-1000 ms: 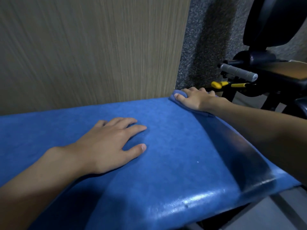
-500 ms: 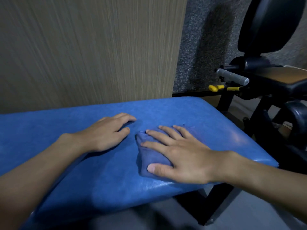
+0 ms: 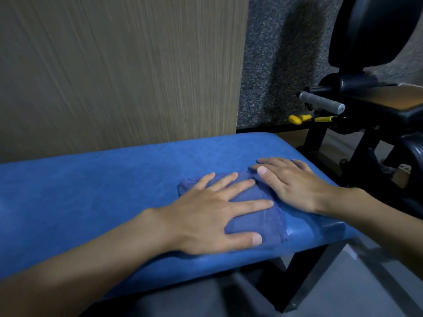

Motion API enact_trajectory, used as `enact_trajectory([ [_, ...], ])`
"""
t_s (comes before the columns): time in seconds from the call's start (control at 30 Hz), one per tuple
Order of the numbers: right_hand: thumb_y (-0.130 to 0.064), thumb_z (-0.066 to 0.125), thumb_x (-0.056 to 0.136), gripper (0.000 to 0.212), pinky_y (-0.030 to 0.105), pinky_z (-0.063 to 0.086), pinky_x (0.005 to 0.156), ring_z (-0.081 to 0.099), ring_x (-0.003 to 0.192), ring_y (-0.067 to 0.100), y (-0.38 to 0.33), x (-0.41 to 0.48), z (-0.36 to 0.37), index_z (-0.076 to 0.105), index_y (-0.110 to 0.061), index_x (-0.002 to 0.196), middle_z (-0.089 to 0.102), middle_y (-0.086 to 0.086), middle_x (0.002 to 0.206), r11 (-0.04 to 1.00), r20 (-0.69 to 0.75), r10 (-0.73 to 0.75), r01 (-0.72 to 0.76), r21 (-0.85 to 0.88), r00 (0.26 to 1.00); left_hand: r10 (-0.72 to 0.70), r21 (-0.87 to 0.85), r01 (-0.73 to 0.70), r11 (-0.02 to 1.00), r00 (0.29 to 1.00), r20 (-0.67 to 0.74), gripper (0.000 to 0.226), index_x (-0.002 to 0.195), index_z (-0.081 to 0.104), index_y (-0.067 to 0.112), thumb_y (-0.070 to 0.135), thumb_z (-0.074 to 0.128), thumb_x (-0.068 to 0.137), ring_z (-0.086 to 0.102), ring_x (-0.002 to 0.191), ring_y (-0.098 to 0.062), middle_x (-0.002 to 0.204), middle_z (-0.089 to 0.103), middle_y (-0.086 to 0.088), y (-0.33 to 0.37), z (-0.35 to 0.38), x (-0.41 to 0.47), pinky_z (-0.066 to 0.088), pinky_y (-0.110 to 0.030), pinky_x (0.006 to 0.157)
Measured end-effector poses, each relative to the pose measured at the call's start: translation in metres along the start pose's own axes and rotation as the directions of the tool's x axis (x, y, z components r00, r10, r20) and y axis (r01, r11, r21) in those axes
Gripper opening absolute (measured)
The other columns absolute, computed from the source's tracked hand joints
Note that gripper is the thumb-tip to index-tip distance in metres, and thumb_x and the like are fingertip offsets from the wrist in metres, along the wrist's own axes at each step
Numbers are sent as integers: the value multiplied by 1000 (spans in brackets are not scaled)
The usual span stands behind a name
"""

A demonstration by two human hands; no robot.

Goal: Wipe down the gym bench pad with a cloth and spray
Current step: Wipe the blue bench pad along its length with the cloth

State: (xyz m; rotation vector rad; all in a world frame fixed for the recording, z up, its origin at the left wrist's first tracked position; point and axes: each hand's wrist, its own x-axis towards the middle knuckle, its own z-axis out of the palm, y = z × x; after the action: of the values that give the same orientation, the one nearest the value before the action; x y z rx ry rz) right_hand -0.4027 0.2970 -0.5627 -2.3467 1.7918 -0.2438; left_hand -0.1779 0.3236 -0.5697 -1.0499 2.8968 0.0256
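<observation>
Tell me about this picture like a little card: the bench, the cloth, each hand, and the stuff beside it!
bench pad: blue, padded, long
cloth: blue, folded, lying flat on the pad near the machine end
left hand: flat on the cloth, fingers spread
right hand: flat beside it, fingertips at the cloth's right edge
spray: not in view
beside the bench: black gym machine with a grey handle and a yellow knob
behind: wood-grain wall panel

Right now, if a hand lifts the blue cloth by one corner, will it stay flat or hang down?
Probably it hangs limp: the cloth looks like thin, folded fabric with soft creases. Pushed flat by the left hand, it likely slides over the smooth bench pad, perhaps bunching.
</observation>
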Motion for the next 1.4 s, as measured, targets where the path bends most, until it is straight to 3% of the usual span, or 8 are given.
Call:
enact_trajectory([
  [0.1,-70,-9,88,79,46,10,118,20,145,9,3,8,1,37,-40,145,33,-16,154,999,-62,-34,32,-31,998,-30,-11,31,999,999,20,69,144,-7,63,81,18,82,-17,150,-15,165,-14,13,-15,-2,9,-8,-50,121],
  [0.27,-68,-8,85,78,45,3,120,5,150,8,10,18,10,19,-39,153,15,-16,162,998,-15,22,-23,-50,1000,-245,-58,247,967,969,40,62,141,-1,68,82,23,85,-12,152,-15,164,-11,17,-76,-4,43,-4,-55,120],
  [0.5,-62,-1,90,67,43,-1,120,0,149,5,8,17,9,21,-42,151,11,-19,161,999,6,22,-22,-44,1000,-577,-80,577,813,816,21,66,137,8,72,88,14,73,11,151,-25,165,11,1,-163,-11,75,10,-63,113],
  [0.77,-58,3,95,61,46,0,120,2,149,8,8,18,13,21,-40,151,14,-16,161,998,-11,20,-21,-66,1000,-455,-45,457,888,889,42,67,131,-3,79,91,5,66,-4,153,-19,166,-3,8,-116,-5,47,4,-57,119],
  [0.9,-58,3,95,61,47,2,119,6,149,9,8,18,13,22,-41,150,16,-16,161,998,-19,24,-25,-57,1000,-329,3,329,944,942,65,55,122,-14,83,87,1,69,-12,152,-18,165,-13,9,-68,-8,17,0,-53,120],
  [1.1,-61,3,92,65,49,5,119,10,149,11,7,17,12,25,-40,149,20,-13,160,998,-37,18,-20,-57,999,-128,73,120,990,984,121,54,128,-20,77,80,4,80,-29,147,-17,162,-27,4,-1,-13,-35,-10,-50,120],
  [1.27,-60,3,94,63,51,4,118,10,149,13,5,15,6,30,-40,147,22,-12,160,996,-19,18,-19,-85,1000,-115,43,110,993,987,111,58,133,-13,76,79,16,83,-26,148,-17,163,-23,6,6,-17,-28,-4,-58,118],
  [1.4,-72,-11,85,80,53,-2,119,6,150,12,4,37,2,32,-44,146,20,-15,160,994,-16,-21,19,-109,1000,-136,3,136,991,988,80,60,135,-8,75,80,21,83,-25,148,-16,164,-21,9,-24,-4,-3,-5,-58,118],
])
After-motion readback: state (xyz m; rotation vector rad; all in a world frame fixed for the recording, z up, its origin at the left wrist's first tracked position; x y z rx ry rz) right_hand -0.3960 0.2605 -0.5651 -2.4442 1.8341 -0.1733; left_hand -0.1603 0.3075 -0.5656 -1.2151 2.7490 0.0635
